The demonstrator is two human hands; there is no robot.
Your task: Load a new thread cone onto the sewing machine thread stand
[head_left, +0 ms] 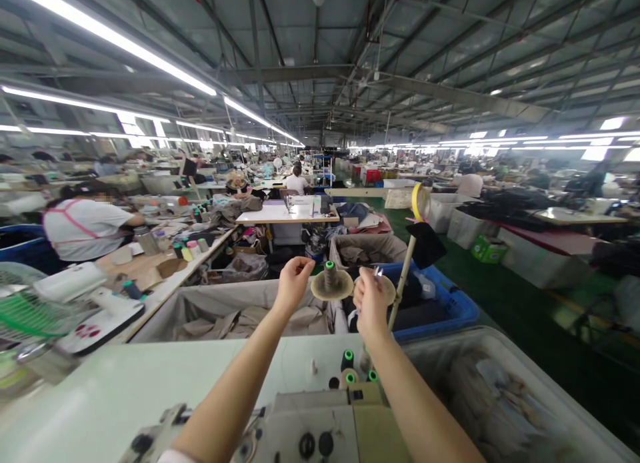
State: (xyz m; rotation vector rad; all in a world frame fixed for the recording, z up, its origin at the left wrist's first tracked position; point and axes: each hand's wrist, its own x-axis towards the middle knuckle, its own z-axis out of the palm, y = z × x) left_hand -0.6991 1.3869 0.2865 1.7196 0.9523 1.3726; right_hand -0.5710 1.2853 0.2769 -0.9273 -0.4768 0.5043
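Both hands are raised in front of the person, above the far edge of the surface (125, 390); the left hand (293, 280) has thumb and forefinger pinched together at the top, the other fingers curled, and whether a thread sits in that pinch is too fine to tell; the right hand (371, 302) is closed around something small and metallic that shows just above the knuckles, and what it is cannot be told; between the two hands, just beside the right one, stands a thread spool (331, 280), a grey-green cone on a broad tan disc, upright on a stand; a pale rod (403, 280) rises at a slant behind the right hand; below the forearms a sewing machine (320, 426) sits at the near edge, with green-topped thread cones (349, 358) just behind it; beyond the surface lie grey fabric bins (235, 313) and a blue crate (450, 303); to the left a person in a white top (83, 226) sits at a long bench, and a green fan (30, 310) stands at the left edge.
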